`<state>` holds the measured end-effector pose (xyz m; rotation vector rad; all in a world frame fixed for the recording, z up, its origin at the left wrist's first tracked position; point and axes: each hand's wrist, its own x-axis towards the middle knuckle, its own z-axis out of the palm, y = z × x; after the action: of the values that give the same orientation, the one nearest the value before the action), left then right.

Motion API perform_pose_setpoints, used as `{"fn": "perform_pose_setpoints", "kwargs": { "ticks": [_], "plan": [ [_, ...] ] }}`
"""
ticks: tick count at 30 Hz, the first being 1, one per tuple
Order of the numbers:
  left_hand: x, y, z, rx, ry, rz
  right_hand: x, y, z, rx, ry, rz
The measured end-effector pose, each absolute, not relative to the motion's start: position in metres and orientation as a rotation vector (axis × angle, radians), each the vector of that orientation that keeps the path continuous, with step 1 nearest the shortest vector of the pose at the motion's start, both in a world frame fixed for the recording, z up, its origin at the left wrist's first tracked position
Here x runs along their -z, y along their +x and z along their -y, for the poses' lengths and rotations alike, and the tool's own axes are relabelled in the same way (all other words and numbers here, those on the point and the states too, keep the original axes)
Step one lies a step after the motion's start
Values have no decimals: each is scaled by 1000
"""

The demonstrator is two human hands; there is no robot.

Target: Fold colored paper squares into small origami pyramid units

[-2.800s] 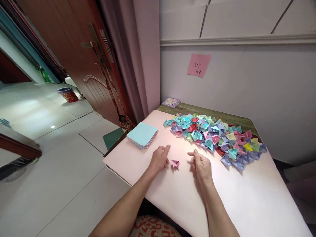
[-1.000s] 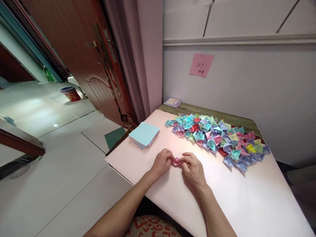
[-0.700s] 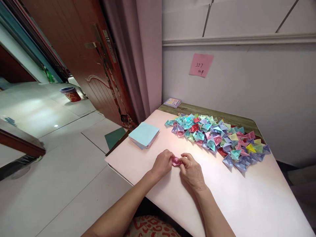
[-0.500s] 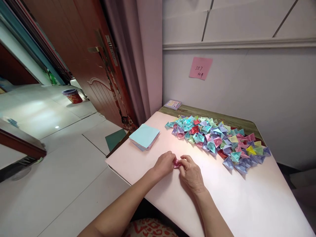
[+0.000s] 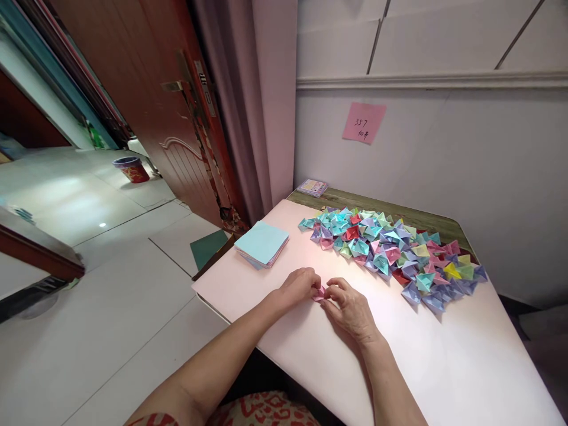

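A small pink folded paper piece (image 5: 319,293) rests on the pale pink table (image 5: 421,361), pinched between both hands. My left hand (image 5: 298,286) closes on its left side with curled fingers. My right hand (image 5: 352,306) grips its right side with thumb and forefinger. Most of the piece is hidden by the fingers. Just beyond my hands lies a wide heap of several folded paper pieces (image 5: 390,251) in teal, purple, pink, red and yellow. A stack of square paper sheets (image 5: 262,244), light blue on top, sits to the left near the table's edge.
A small pack of paper (image 5: 313,187) lies at the table's far corner on a wooden strip. A pink note (image 5: 363,122) is stuck to the wall. A brown door (image 5: 146,112) and a curtain (image 5: 248,100) stand left; a bin (image 5: 130,168) sits on the tiled floor.
At first the pink piece lay alone on the table between my apart hands. Both hands then closed on it and have stayed pinching it, with small finger shifts.
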<state>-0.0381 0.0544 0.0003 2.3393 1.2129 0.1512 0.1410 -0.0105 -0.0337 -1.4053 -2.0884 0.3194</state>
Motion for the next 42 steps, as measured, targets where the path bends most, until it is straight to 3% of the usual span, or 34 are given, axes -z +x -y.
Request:
{"fn": "perform_pose_setpoints", "kwargs": {
  "ticks": [15,24,34,38,42],
  "plan": [
    [-3,-39,-57,-141,2346,-1199,36,139,11,-317,-1316,2080],
    [3,-44,-50,-169,2381,-1172,36,140,7,-480,-1287,2016],
    [-54,-48,-163,-687,2372,-1512,49,140,0,-326,-1362,1679],
    [-54,-77,-172,-893,2326,-1714,49,139,1,-315,-1385,1666],
    [-43,-128,-156,-801,2323,-1822,46,138,0,-345,-1402,1691]
  ]
}}
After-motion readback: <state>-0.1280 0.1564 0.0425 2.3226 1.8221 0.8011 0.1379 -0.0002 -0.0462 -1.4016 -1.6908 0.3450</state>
